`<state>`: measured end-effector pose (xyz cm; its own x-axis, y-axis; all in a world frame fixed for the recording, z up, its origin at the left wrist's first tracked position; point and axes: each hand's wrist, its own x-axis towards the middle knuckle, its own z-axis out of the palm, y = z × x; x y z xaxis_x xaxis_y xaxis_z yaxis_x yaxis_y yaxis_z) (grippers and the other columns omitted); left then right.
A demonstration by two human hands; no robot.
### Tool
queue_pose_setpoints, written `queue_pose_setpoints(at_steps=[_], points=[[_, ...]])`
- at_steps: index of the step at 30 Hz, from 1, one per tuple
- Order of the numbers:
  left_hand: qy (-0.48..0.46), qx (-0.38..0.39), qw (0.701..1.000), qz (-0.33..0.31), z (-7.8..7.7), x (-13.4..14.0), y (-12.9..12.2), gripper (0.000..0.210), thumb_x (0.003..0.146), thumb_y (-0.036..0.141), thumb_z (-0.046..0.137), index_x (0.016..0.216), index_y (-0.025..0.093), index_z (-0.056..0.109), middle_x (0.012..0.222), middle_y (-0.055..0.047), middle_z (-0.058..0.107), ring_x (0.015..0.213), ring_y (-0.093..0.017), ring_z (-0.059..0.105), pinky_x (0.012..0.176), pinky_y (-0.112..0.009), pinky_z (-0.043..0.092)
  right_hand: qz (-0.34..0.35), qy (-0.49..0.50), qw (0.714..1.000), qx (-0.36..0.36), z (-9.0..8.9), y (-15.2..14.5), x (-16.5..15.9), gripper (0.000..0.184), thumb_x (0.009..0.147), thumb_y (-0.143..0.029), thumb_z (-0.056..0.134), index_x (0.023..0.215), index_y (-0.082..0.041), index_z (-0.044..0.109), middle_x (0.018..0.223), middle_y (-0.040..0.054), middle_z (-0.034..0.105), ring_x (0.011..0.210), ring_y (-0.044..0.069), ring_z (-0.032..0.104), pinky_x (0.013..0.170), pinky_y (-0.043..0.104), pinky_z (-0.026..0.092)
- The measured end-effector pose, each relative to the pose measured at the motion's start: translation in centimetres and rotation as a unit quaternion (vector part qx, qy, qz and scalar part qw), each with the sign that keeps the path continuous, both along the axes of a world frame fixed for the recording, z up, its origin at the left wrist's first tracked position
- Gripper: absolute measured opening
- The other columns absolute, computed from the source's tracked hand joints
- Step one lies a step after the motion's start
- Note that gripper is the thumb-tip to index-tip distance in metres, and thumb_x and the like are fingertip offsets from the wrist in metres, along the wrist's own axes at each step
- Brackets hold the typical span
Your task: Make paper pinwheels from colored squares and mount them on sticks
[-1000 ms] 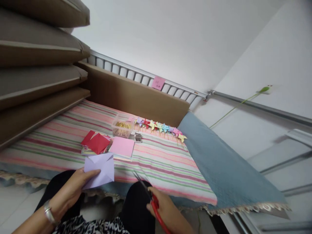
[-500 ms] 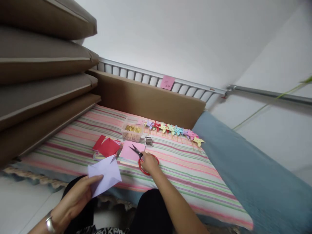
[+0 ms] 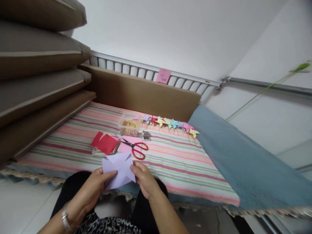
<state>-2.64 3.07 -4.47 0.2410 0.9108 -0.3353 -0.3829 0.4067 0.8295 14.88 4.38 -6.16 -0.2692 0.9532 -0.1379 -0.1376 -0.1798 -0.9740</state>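
A light purple sheet of paper [image 3: 120, 169] with slits cut in from its corners is held over my lap. My left hand [image 3: 97, 182] pinches its left side, thumb on top. At the sheet's right edge, my right hand [image 3: 143, 178] grips it between thumb and fingers. Just beyond lie red-handled scissors [image 3: 138, 150], blades pointing left, on a stack of pink paper [image 3: 125, 148]. To the left of that sits a pile of cut sheets with red [image 3: 107, 144] on top.
A clear plastic box [image 3: 129, 127] of thin sticks and a small open box of metal bits [image 3: 146, 135] stand behind the scissors. Several paper pinwheels [image 3: 175, 123] lie in a row at the back right. Stacked brown cushions [image 3: 44, 78] rise at the left.
My right hand has let go of the scissors, which now lie on the pink stack, and has taken hold of the purple sheet. My left hand has moved the sheet rightward.
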Motion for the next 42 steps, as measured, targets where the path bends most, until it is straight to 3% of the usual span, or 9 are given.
queue_pose_setpoints(at_steps=[3,9,15,21,27,32,36,40,42], points=[[0.057,0.025,0.998,-0.007,0.1,0.4,-0.9,0.033,0.07,0.032,0.075,0.096,0.011,0.074,0.08,-0.009,0.076,0.065,-0.019,0.064,0.062,-0.027,0.048,-0.018,0.103,0.994,-0.013,0.8,-1.2,-0.7,0.044,0.065,-0.038,0.08,0.101,-0.014,0.07,0.092,0.0067,0.073,0.079,0.019,0.066,0.078,0.031,0.049],[0.106,0.065,0.992,0.012,0.7,-0.6,-2.0,0.034,0.065,0.035,0.079,0.089,0.011,0.076,0.077,-0.008,0.075,0.067,-0.02,0.062,0.065,-0.029,0.047,-0.044,0.128,0.991,-0.006,1.8,-2.4,-1.2,0.026,0.066,-0.03,0.08,0.084,-0.013,0.073,0.076,0.0041,0.072,0.069,0.016,0.063,0.073,0.03,0.047],[0.064,0.071,0.995,-0.031,2.1,-0.9,-2.7,0.03,0.07,0.033,0.077,0.093,0.013,0.076,0.079,-0.009,0.075,0.07,-0.018,0.063,0.068,-0.027,0.047,-0.063,0.151,0.987,0.002,2.9,-3.6,-0.9,0.022,0.066,-0.028,0.08,0.082,-0.015,0.073,0.077,0.003,0.073,0.068,0.015,0.062,0.071,0.027,0.046],[0.003,0.047,0.997,-0.068,2.4,-0.8,-3.2,0.029,0.074,0.03,0.074,0.098,0.015,0.074,0.084,-0.008,0.075,0.072,-0.018,0.064,0.072,-0.027,0.048,-0.082,0.163,0.983,0.008,3.4,-4.0,-0.5,0.023,0.066,-0.028,0.08,0.082,-0.014,0.073,0.076,0.0033,0.073,0.07,0.015,0.063,0.071,0.026,0.046],[-0.01,0.051,0.999,-0.003,2.4,-1.0,-3.2,0.02,0.075,0.036,0.072,0.08,0.017,0.073,0.076,-0.003,0.069,0.072,-0.017,0.061,0.067,-0.026,0.049,-0.099,0.178,0.979,0.004,3.5,-4.1,-0.4,0.024,0.068,-0.029,0.08,0.085,-0.015,0.073,0.079,0.0035,0.074,0.074,0.016,0.065,0.074,0.027,0.047],[-0.01,0.042,0.999,-0.015,2.6,-1.4,-3.4,0.023,0.081,0.04,0.065,0.089,0.019,0.072,0.083,-0.004,0.068,0.076,-0.018,0.061,0.065,-0.028,0.051,-0.102,0.188,0.977,-0.002,3.6,-4.1,-0.2,0.024,0.069,-0.032,0.078,0.087,-0.016,0.072,0.082,0.0036,0.074,0.075,0.016,0.065,0.075,0.027,0.048],[-0.021,0.064,0.998,-0.006,2.8,-1.3,-3.4,0.018,0.076,0.035,0.072,0.082,0.018,0.072,0.08,-0.004,0.07,0.073,-0.017,0.061,0.066,-0.027,0.051,-0.099,0.179,0.979,0.002,3.6,-4.3,-0.2,0.024,0.07,-0.031,0.077,0.088,-0.016,0.072,0.08,0.0032,0.074,0.071,0.016,0.064,0.071,0.027,0.047],[-0.001,0.046,0.996,-0.076,2.9,-0.5,-3.0,0.028,0.072,0.03,0.075,0.093,0.012,0.073,0.083,-0.01,0.074,0.072,-0.02,0.065,0.068,-0.028,0.051,-0.093,0.156,0.983,0.006,3.6,-4.5,-0.8,0.025,0.068,-0.029,0.079,0.088,-0.015,0.072,0.08,0.0029,0.073,0.071,0.017,0.064,0.072,0.028,0.047],[0.011,0.033,0.997,-0.071,2.9,-0.1,-2.7,0.034,0.069,0.028,0.077,0.097,0.011,0.073,0.084,-0.012,0.075,0.07,-0.021,0.066,0.068,-0.03,0.052,-0.088,0.145,0.985,0.006,3.7,-4.7,-1.0,0.027,0.067,-0.029,0.08,0.089,-0.015,0.072,0.079,0.0028,0.073,0.071,0.017,0.064,0.071,0.028,0.047]])
